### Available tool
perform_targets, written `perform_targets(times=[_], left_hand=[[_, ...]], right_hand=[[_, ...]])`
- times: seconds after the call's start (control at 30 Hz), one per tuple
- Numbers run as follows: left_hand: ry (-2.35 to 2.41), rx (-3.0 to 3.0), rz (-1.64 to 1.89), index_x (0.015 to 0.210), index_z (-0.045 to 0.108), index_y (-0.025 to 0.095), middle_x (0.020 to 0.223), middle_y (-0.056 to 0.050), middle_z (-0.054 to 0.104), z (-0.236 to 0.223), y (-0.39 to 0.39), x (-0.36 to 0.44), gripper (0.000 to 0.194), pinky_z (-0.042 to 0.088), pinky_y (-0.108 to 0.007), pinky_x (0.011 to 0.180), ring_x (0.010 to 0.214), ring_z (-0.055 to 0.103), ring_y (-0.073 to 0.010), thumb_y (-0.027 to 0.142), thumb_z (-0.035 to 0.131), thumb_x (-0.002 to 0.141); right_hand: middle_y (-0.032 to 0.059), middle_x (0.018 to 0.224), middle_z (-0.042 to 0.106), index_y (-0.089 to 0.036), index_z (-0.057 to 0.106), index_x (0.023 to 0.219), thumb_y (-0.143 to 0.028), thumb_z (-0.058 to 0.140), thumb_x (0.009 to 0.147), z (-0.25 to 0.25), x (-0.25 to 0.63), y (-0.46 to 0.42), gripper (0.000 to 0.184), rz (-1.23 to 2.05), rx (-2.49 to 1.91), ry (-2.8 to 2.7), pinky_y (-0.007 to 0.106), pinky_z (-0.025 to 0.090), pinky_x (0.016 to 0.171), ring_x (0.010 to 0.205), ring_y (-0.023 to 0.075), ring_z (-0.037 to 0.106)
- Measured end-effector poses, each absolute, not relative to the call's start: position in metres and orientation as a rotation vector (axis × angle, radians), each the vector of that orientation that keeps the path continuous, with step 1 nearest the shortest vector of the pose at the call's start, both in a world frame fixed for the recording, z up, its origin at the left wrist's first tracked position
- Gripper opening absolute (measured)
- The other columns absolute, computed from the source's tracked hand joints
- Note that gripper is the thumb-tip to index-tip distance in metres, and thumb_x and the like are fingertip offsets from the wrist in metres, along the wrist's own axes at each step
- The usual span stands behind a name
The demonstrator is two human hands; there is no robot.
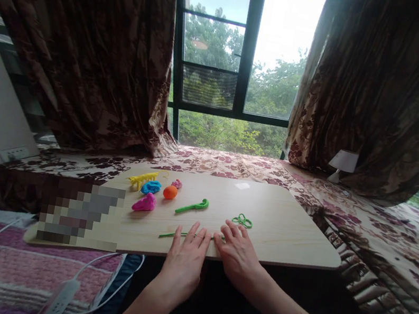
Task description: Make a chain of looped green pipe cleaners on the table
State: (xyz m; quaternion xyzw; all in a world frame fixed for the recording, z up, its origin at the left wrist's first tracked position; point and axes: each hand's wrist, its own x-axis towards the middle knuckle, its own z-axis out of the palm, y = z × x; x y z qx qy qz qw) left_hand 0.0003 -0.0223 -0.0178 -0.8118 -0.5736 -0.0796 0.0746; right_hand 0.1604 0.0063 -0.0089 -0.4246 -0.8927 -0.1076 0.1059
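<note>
A thin green strand of modelling clay [167, 234] lies along the near edge of the table, partly covered by my fingers. My left hand [187, 252] rests flat on it with fingers spread. Beside it, my right hand [236, 247] is also laid over the strand's right end, its fingers stretched out. Just beyond my right fingertips sits a looped green clay piece [243, 220]. A green clay stem with a curled end [192, 206] lies farther up, between the loops and the coloured lumps.
At the table's left are a yellow clay figure [143, 180], blue clay [151, 187], magenta clay [144, 202], an orange ball [170, 192] and a small pink lump [176, 183]. A power strip [59, 300] lies below left. A white lamp [343, 163] stands back right.
</note>
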Motion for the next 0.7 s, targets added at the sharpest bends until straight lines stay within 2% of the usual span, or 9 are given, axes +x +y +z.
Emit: perform_targets(times=[0.23,0.43,0.53,0.7], left_hand=[[-1.715,-2.401,-0.254,0.131,0.038,0.019,0.139,-0.006,0.037,-0.019,-0.024,0.000,0.066,0.004,-0.051,0.105,0.133,0.017,-0.0244,0.010,0.038,0.066],[-1.725,-2.373,-0.295,0.133,0.035,0.018,0.139,-0.007,0.036,-0.020,-0.016,-0.003,0.063,0.005,-0.049,0.106,0.132,0.018,-0.0233,0.014,0.036,0.070],[-1.743,-2.370,-0.291,0.132,0.037,0.018,0.139,-0.007,0.036,-0.022,-0.021,-0.006,0.061,0.004,-0.049,0.106,0.132,0.019,-0.0241,0.015,0.037,0.071],[-1.699,-2.390,-0.280,0.132,0.037,0.018,0.140,-0.007,0.035,-0.020,-0.030,-0.005,0.062,0.002,-0.048,0.107,0.133,0.016,-0.0238,0.014,0.038,0.070]], right_hand=[[0.0131,0.120,0.047,-0.015,0.048,0.118,-0.016,0.039,0.083,-0.009,0.164,0.001,0.037,-0.286,-1.215,-2.615,0.042,0.018,0.101,0.125,0.0261,0.025],[0.0141,0.114,0.050,-0.015,0.047,0.118,-0.017,0.043,0.079,-0.001,0.158,0.017,0.039,-0.252,-1.248,-2.619,0.041,0.023,0.097,0.120,0.0262,0.031],[0.0122,0.114,0.050,-0.019,0.046,0.119,-0.017,0.043,0.079,-0.004,0.156,0.013,0.040,-0.245,-1.229,-2.624,0.044,0.021,0.098,0.121,0.0267,0.030],[0.0123,0.119,0.047,-0.018,0.046,0.120,-0.017,0.039,0.083,-0.009,0.155,0.000,0.038,-0.260,-1.182,-2.644,0.043,0.019,0.099,0.123,0.0260,0.027]])
